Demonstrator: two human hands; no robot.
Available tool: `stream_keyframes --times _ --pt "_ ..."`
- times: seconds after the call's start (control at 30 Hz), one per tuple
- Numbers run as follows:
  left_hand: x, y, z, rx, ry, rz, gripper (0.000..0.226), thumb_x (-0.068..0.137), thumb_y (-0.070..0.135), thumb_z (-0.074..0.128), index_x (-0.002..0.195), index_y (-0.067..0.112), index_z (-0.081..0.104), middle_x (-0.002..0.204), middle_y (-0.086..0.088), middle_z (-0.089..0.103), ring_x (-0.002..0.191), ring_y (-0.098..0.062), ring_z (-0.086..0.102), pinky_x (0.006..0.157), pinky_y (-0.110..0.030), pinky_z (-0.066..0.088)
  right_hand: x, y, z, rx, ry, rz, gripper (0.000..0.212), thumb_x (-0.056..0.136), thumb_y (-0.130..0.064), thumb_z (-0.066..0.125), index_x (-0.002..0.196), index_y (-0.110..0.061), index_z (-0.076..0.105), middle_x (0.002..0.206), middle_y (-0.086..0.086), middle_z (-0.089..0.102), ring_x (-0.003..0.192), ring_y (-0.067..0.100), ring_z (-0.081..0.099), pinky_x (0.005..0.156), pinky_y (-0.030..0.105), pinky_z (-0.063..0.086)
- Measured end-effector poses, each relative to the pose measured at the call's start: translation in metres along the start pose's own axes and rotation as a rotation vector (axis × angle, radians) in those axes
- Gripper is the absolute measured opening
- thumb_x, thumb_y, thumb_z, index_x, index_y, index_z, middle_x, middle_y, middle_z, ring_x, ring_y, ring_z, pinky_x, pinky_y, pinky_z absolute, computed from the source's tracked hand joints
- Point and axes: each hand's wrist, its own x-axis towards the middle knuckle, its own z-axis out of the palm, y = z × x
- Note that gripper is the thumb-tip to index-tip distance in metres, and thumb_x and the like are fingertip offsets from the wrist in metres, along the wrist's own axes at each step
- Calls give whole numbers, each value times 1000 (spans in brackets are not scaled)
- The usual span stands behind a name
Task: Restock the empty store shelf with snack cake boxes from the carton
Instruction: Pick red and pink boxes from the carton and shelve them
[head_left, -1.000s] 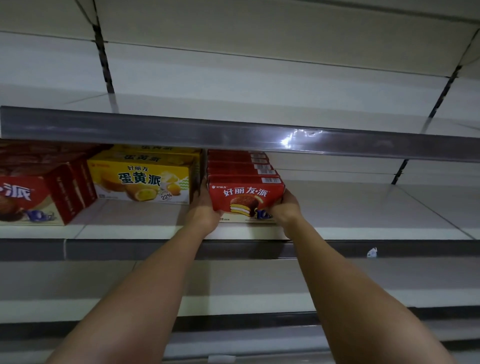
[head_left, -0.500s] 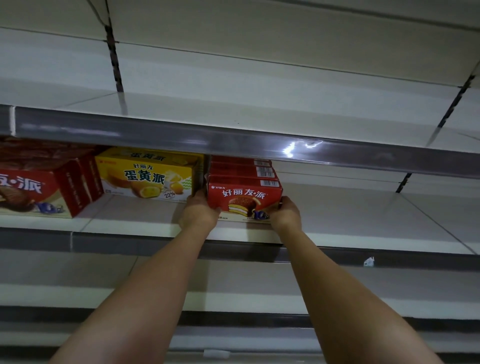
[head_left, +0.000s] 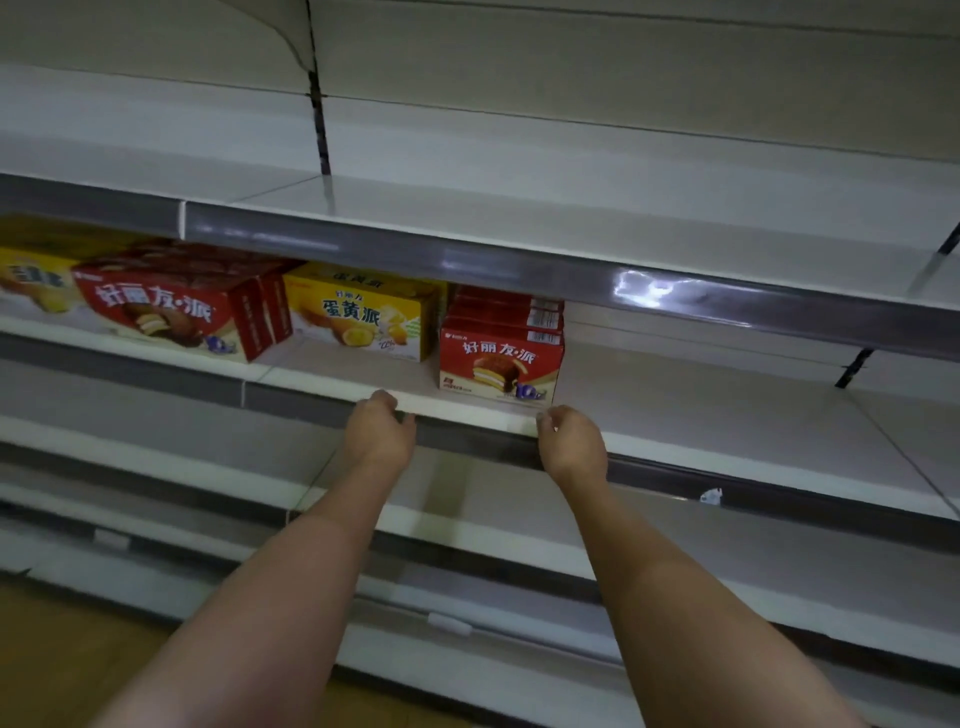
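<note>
Left hand (head_left: 378, 434), right hand (head_left: 571, 441) empty at shelf (head_left: 727, 415) lip.

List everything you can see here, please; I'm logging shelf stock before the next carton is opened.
small red snack cake boxes: a row, one behind another, at least four, exact count unclear; red; middle shelf, right of the yellow box
yellow snack cake box: one; yellow; middle shelf, set back from the edge
large red snack cake box: at least one, more may sit behind; red; middle shelf, left of the yellow box
second yellow box: one, partly cut off; yellow; far left of the middle shelf
middle shelf: one; white; bare to the right of the red row
upper shelf: one; white; nothing visible on it
left hand: one; at the shelf's front edge, holding nothing
right hand: one; at the shelf's front edge, holding nothing
</note>
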Motion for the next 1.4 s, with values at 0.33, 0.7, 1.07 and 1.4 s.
stream_keyframes --times 0.33,0.7,1.07,1.4 --pt "-99 -92 -51 65 38 -233 30 94 23 54 119 7 57 115 -16 62 99 -30 58 80 -34 48 -74 -15 28 1 -245 -159 42 99 -36 41 129 -13 57 123 9 63 116 30 57 90 33 44" --pt "-203 -231 -164 76 192 -576 29 93 14 57 116 -3 60 117 -19 63 109 -33 58 82 -32 43 -198 -102 116 -216 -628 -576 48 100 -46 36 126 -13 58 119 8 64 109 26 59 87 33 47" --pt "-359 -398 -300 90 328 -913 16 91 29 56 101 17 61 104 -4 65 101 -28 60 78 -33 47 -403 -197 222 -327 -901 -910 53 100 -49 35 139 -15 49 136 4 56 122 22 53 96 33 45" --pt "-446 -489 -358 81 426 -1122 14 94 31 55 100 19 60 102 3 64 97 -23 61 75 -28 42 -535 -254 301 -390 -1091 -949 43 101 -44 38 134 -20 51 132 4 57 119 22 55 93 33 45"
